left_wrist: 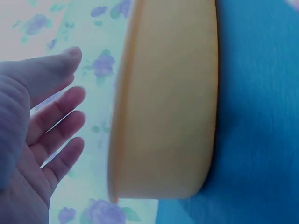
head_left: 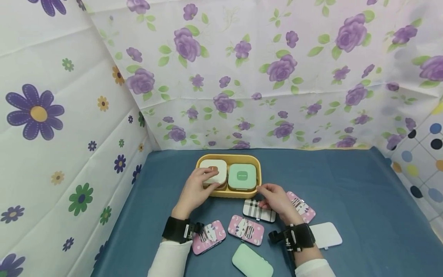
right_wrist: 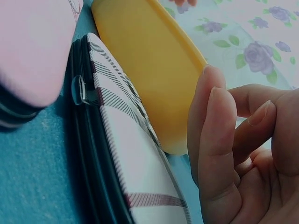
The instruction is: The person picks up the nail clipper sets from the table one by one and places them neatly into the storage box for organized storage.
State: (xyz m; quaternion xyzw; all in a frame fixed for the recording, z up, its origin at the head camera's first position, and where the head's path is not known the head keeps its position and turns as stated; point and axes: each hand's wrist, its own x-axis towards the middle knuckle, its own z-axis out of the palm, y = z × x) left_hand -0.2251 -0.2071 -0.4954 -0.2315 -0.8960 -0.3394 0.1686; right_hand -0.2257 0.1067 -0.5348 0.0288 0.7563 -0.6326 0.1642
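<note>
Left grip [head_left: 196, 189] spread over rounded cream box [head_left: 219, 178]; right grip [head_left: 278, 199] loosely bent by smooth tray [head_left: 228, 194].

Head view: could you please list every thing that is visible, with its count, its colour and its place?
yellow basket: one, yellow, towards the back
cream square case: one visible, cream, basket's left half
green square case: one visible, pale green, basket's right half
plaid case: one, white with dark stripes, in front of basket
pink cases: three, pink, two left of the right forearm, one right of plaid case
white case: one, white, right, partly hidden
oblong case: one, mint, bottom edge
tabletop: one, blue, underneath
patterned sheets: three, mostly white, back and both sides
wrist straps: two, black, wrists
sleeves: two, white, forearms
left hand: one, at cream square case
right hand: one, at basket's near right corner
</note>
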